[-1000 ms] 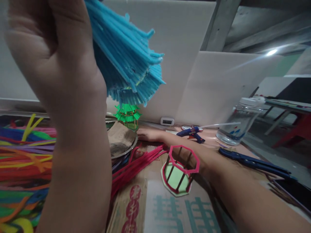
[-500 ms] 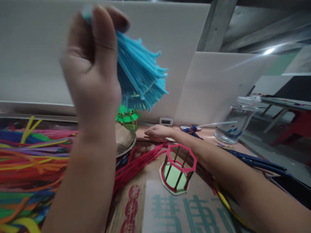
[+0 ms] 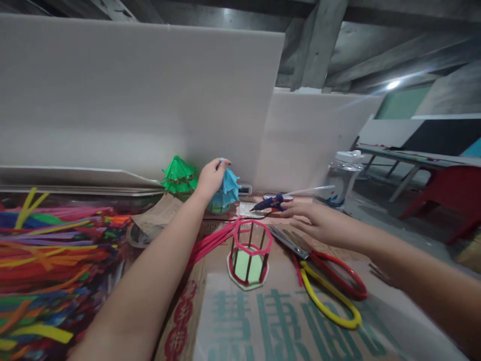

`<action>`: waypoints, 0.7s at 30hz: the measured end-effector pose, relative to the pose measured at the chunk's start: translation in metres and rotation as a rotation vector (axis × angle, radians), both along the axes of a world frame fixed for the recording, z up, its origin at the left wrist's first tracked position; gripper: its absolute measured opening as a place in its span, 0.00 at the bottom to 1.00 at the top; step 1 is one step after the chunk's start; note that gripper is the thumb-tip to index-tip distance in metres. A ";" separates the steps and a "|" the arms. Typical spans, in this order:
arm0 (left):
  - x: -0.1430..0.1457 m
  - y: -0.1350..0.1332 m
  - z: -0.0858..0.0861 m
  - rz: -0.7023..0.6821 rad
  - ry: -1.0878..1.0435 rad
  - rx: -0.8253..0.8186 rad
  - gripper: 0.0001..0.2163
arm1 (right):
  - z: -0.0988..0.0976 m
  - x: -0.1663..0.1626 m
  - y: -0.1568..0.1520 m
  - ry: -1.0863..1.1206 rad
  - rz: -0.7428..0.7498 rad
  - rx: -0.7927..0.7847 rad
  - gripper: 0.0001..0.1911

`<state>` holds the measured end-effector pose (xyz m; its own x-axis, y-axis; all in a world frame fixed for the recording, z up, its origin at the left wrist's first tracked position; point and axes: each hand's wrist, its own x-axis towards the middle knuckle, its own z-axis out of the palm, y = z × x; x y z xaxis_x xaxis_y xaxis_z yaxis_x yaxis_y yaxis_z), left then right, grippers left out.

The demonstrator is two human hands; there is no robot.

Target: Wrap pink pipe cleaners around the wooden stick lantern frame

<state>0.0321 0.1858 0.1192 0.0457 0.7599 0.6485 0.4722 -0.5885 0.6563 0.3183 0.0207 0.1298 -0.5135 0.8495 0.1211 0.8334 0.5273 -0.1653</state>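
Observation:
At the back of the work surface, my left hand point(image 3: 213, 176) pinches the tip of a light blue pipe-cleaner pavilion roof point(image 3: 230, 190). It is just right of a green tiered pipe-cleaner pavilion point(image 3: 179, 173). My right hand point(image 3: 310, 218) has its fingers stretched out and slightly apart, beside a dark blue glue gun point(image 3: 272, 202); whether they touch cannot be made out. Between my forearms, a small octagonal frame point(image 3: 251, 248) with pink rims and dark posts stands upright on a pale green base. Scissors point(image 3: 304, 255) with red and yellow handles lie below my right hand.
Colourful pipe cleaners point(image 3: 56, 260) spread over the left side. Pink strips point(image 3: 214, 243) lie behind the frame on a printed cardboard box point(image 3: 180, 321). A clear plastic bottle point(image 3: 343, 175) stands back right. White boards point(image 3: 131, 100) rise behind; a red chair point(image 3: 443, 195) is beyond.
My left hand has lowered the blue roof from high in front of me to the back of the surface. My right hand has drawn back toward me, and the scissors have come into full view.

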 end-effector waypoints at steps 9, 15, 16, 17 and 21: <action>-0.015 0.045 0.013 0.125 0.098 -0.154 0.21 | -0.005 0.037 -0.079 0.046 -0.047 0.003 0.24; -0.020 0.043 0.016 0.203 0.151 -0.188 0.22 | -0.005 0.039 -0.102 0.099 -0.019 0.006 0.25; -0.020 0.040 0.016 0.218 0.148 -0.183 0.23 | -0.005 0.040 -0.102 0.104 -0.019 0.009 0.25; -0.020 0.035 0.017 0.230 0.142 -0.173 0.24 | -0.006 0.042 -0.102 0.107 -0.013 0.019 0.24; -0.029 0.006 0.023 0.230 0.126 -0.093 0.28 | -0.003 0.051 -0.105 0.140 0.023 0.135 0.20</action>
